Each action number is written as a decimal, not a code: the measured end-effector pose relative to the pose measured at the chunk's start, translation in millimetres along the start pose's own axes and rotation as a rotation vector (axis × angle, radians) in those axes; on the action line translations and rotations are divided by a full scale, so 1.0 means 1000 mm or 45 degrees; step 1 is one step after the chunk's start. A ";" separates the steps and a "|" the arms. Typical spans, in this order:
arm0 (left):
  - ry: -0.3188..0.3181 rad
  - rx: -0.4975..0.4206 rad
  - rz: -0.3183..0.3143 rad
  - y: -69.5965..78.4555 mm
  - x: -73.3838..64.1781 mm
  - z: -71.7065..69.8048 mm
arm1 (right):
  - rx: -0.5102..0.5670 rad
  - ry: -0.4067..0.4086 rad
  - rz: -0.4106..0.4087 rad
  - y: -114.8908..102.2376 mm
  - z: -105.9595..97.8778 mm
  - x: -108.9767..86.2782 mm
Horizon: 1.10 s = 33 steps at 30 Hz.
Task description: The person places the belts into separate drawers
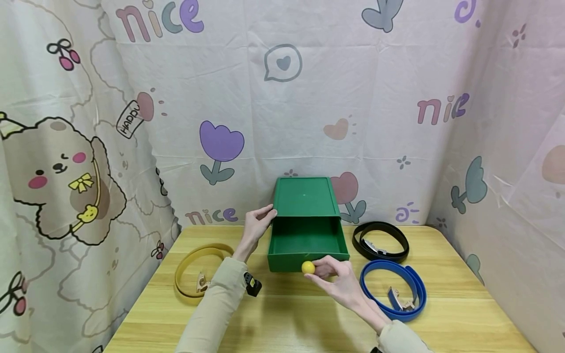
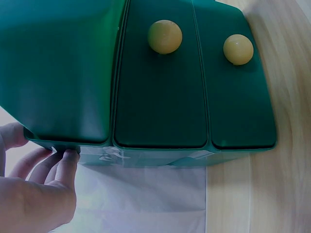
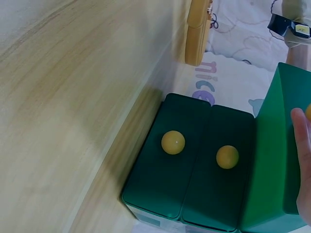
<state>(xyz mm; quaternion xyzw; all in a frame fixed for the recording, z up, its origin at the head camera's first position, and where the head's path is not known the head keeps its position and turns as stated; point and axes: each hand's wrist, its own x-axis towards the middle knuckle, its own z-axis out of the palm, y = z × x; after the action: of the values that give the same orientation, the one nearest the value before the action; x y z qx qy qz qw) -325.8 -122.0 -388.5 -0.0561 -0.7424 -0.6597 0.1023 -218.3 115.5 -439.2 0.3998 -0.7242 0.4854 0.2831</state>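
A green drawer cabinet (image 1: pixel 306 196) stands on the table with its top drawer (image 1: pixel 309 257) pulled out, the inside bare. My right hand (image 1: pixel 337 282) pinches that drawer's round yellow knob (image 1: pixel 308 267) between thumb and fingers; in the right wrist view it is partly cut off at the edge. My left hand (image 1: pixel 256 228) grips the cabinet at its upper left front edge. In the left wrist view, its fingers (image 2: pixel 68 167) bend against the side, the thumb apart from them. Two lower drawers are closed, with yellow knobs, a middle one (image 2: pixel 165 37) and a bottom one (image 2: pixel 238 49).
A coiled yellow belt (image 1: pixel 181 274) lies left of the cabinet, by the left sleeve. To the right are a black belt (image 1: pixel 399 235) and a blue belt (image 1: pixel 421 289) with metal buckles. A printed curtain (image 1: pixel 309 108) hangs behind the wooden table (image 1: pixel 282 318).
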 end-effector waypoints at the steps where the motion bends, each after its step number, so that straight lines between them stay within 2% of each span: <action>1: 0.001 0.001 0.001 0.000 0.000 0.000 | -0.001 0.001 -0.001 0.000 0.000 0.000; 11: 0.010 0.005 -0.001 0.000 0.001 -0.001 | -0.006 0.001 -0.015 0.011 0.002 -0.005; 18: 0.003 -0.002 -0.014 0.001 0.000 0.000 | -0.014 -0.013 0.080 0.006 -0.001 -0.007; 21: 0.001 -0.003 -0.012 0.001 0.000 0.000 | -0.015 -0.015 0.031 0.008 -0.005 -0.008; 27: 0.004 -0.001 -0.012 0.000 0.000 -0.001 | 0.059 -0.022 -0.146 0.018 -0.015 -0.013; 31: 0.004 -0.008 -0.011 0.000 0.000 0.000 | 0.097 -0.057 -0.199 0.022 -0.029 -0.018; 33: 0.001 -0.015 -0.014 0.000 0.000 0.000 | 0.111 -0.084 -0.185 0.023 -0.038 -0.021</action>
<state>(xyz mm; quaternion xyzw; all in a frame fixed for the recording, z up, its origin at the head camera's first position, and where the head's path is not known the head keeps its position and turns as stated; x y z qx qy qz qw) -325.8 -122.3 -388.1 -0.0524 -0.7388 -0.6646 0.0986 -225.9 162.3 -452.9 0.4790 -0.6804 0.4813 0.2756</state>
